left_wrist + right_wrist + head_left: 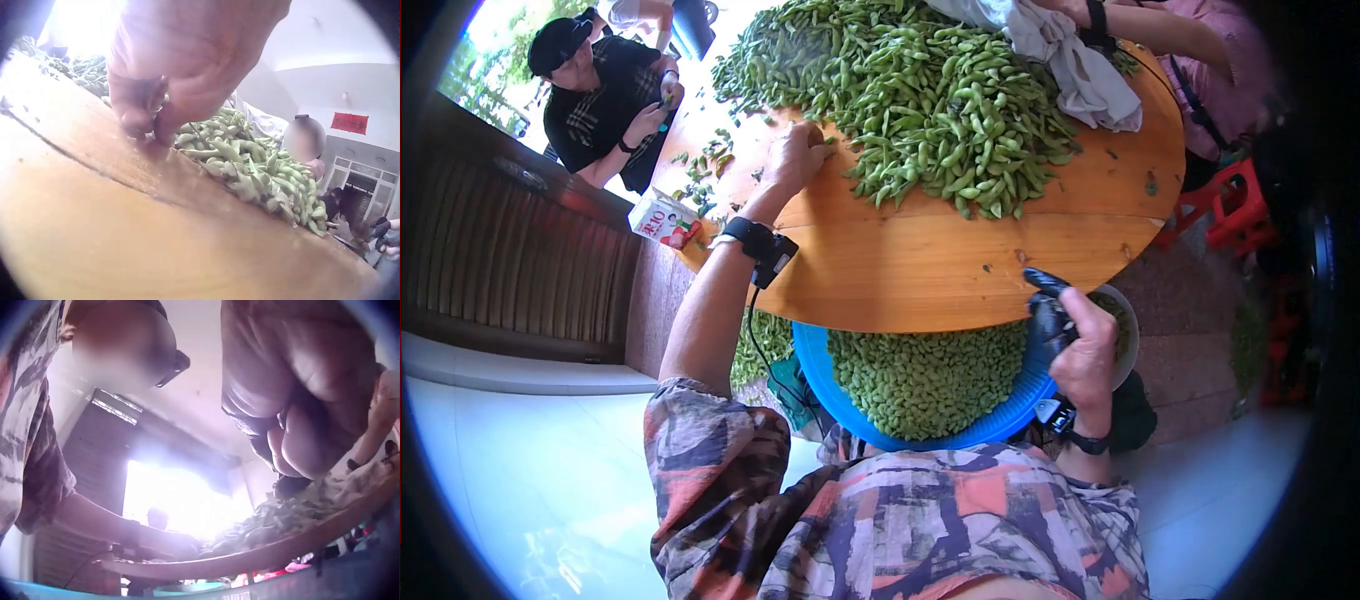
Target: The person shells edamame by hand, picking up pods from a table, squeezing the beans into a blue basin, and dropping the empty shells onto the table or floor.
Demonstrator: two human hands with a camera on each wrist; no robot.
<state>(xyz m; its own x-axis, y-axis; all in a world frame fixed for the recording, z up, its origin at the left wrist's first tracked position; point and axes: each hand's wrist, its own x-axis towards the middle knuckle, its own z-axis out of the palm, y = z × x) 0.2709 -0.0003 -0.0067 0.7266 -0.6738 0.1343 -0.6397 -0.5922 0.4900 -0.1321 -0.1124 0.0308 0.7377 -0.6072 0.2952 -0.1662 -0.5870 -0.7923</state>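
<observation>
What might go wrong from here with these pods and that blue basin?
Scraps from the green pods might fall off the table into the beans in the blue basin. The dangling cable may snag when the left hand moves. The carton near the edge could get knocked off.

Left grip [798, 158] points downward; right grip [1082, 350] curls inward.

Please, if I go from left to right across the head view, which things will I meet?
Brown slatted panel, printed carton, left hand, blue tub, right hand, red stool.
</observation>
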